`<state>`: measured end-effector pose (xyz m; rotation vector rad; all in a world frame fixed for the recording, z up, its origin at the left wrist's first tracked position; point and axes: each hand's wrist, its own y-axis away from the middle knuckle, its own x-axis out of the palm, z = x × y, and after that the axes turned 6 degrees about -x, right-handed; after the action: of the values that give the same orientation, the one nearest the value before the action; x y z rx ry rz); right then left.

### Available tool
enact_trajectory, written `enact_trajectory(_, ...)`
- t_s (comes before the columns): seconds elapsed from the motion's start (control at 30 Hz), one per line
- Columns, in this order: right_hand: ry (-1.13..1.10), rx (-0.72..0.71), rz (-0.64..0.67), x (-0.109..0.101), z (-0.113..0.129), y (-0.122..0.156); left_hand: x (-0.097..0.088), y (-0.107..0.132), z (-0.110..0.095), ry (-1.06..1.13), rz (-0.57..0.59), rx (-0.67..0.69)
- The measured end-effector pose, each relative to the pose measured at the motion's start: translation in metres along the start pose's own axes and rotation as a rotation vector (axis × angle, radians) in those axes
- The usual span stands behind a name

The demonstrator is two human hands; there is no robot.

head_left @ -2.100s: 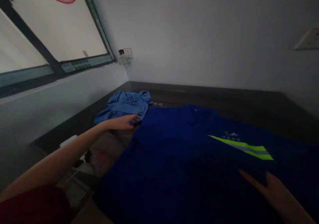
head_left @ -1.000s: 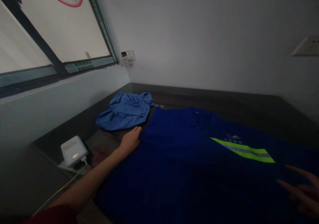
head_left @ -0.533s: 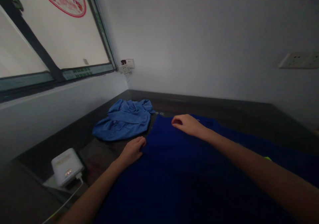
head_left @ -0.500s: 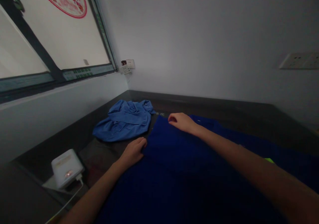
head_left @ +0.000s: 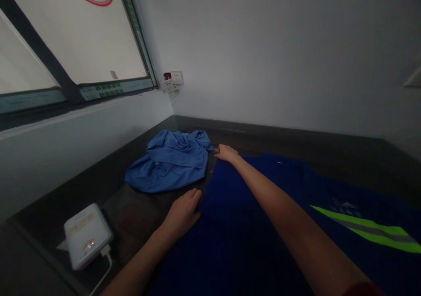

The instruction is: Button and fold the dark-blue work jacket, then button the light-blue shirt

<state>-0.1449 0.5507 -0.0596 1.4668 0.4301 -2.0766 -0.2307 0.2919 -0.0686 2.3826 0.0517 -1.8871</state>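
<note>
A dark blue work jacket (head_left: 226, 208) lies spread across the dark tabletop, a yellow-green and grey reflective stripe showing on its right part. My left hand (head_left: 184, 210) is closed at the jacket's left edge, fingers curled on the cloth. At the far left corner of the same garment, my right hand (head_left: 226, 152) pinches the fabric with its fingertips. My right forearm crosses over the jacket and hides some of it. Just left of both hands lies a crumpled lighter blue garment (head_left: 171, 160).
A white box-shaped device (head_left: 88, 234) with a white cable sits at the left on the dark tabletop (head_left: 121, 212). Walls bound the table at the back and left, with a window (head_left: 108, 46) above the left side. Sockets (head_left: 176, 77) are in the corner.
My right hand has moved slightly left and come down onto the jacket's far corner. The view has shifted right and down, showing more of the reflective stripe. My left hand stays at the edge.
</note>
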Motion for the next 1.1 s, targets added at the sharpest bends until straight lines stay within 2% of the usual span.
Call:
enact_trajectory(0.17,-0.042,-0.056,0.030,0.002,-0.006,-0.013,-0.005,0.003,-0.002,-0.028,0.009,0.052)
enact_trajectory(0.37,-0.051,-0.068,-0.061,0.013,-0.008,-0.015,-0.006,0.004,-0.004,-0.010,0.044,0.078)
enact_trajectory(0.57,-0.003,-0.107,-0.143,0.031,-0.013,-0.001,-0.009,0.005,-0.004,0.009,0.121,0.079)
enact_trajectory(0.77,0.095,-0.213,-0.240,0.046,-0.009,0.020,-0.012,0.010,0.002,-0.029,0.111,-0.001)
enact_trajectory(0.87,0.130,-0.227,-0.269,0.045,-0.006,0.023,-0.015,0.012,0.007,0.016,0.110,0.030)
enact_trajectory(0.97,0.136,-0.220,-0.304,0.037,-0.001,0.024,-0.020,0.013,0.008,0.106,0.007,0.061)
enact_trajectory(1.1,0.064,-0.213,-0.436,0.014,0.005,0.033,-0.017,0.013,-0.006,0.191,-0.270,0.067)
